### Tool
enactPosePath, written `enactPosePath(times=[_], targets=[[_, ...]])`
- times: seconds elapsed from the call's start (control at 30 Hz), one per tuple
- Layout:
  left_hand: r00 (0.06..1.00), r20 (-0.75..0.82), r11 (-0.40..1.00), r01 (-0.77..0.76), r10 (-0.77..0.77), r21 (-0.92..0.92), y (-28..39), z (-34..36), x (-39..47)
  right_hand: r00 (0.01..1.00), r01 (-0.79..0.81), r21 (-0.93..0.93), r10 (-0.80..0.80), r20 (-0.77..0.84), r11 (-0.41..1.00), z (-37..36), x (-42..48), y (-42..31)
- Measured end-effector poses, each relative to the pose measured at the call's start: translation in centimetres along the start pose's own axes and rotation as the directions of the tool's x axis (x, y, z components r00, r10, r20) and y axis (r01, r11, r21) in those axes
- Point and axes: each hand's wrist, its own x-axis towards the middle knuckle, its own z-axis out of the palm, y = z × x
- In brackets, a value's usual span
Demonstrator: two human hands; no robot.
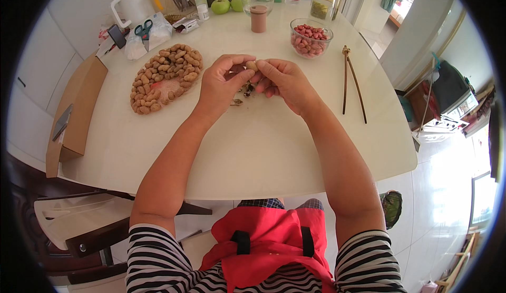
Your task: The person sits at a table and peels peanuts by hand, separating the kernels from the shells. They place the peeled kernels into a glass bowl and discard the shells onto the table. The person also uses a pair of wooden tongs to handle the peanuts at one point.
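My left hand (226, 80) and my right hand (281, 78) meet above the table, both gripping one unshelled peanut (252, 65) between thumbs and fingertips. Under them lie small dark shell scraps (248, 89) and a piece of shell (236, 102). Left of my hands, many peanuts in their shells (166, 67) are heaped on a flat pinkish net-like base (169, 89). Beyond my right hand stands a clear glass bowl (293, 36) holding shelled, red-skinned peanuts (310, 40).
Two joined brown sticks (345, 83) lie on the table (253, 154) at right. A cardboard box (81, 107) with a phone (62, 123) stands at the left edge. Farther back are scissors (143, 31), a pink cylindrical container (258, 19), green apples (220, 6), a glass jar (325, 0) and a white kettle (134, 5).
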Motion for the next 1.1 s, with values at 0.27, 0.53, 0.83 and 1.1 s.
enactPosePath(times=[0.27,0.53,0.83,1.1], targets=[[0.972,-0.073,0.949,0.199,-0.223,-0.244,0.0,-0.3,0.1,0.576,-0.462,-0.809,-0.571,-0.586,0.364,-7.1,-0.7,-1.4],[0.948,-0.082,0.901,0.261,-0.306,-0.347,0.4,-0.7,0.3,0.456,-0.787,-0.525,-0.269,-0.849,0.324,-13.2,-2.0,0.3],[0.904,-0.117,0.775,0.279,-0.411,-0.567,-0.1,-1.5,0.6,0.757,0.279,-0.202,-0.344,-0.556,0.939,-4.0,-2.4,-5.5],[0.889,-0.012,0.669,0.335,-0.458,-0.663,-0.5,-1.5,0.6,0.985,-0.165,-0.066,0.168,0.049,0.984,1.8,-1.3,-1.2]])
